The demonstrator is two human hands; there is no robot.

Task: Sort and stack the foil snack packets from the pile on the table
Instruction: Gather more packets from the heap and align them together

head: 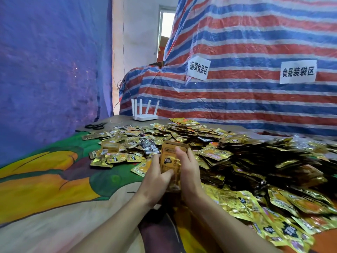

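Gold, one stack [170,162] held by left hand [155,181] and right hand [189,170].

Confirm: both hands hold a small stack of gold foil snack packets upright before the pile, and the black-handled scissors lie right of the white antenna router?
Not quite: in the head view the black-handled scissors lie left of the white antenna router. The rest holds: the left hand and right hand hold the stack of gold foil snack packets upright before the pile.
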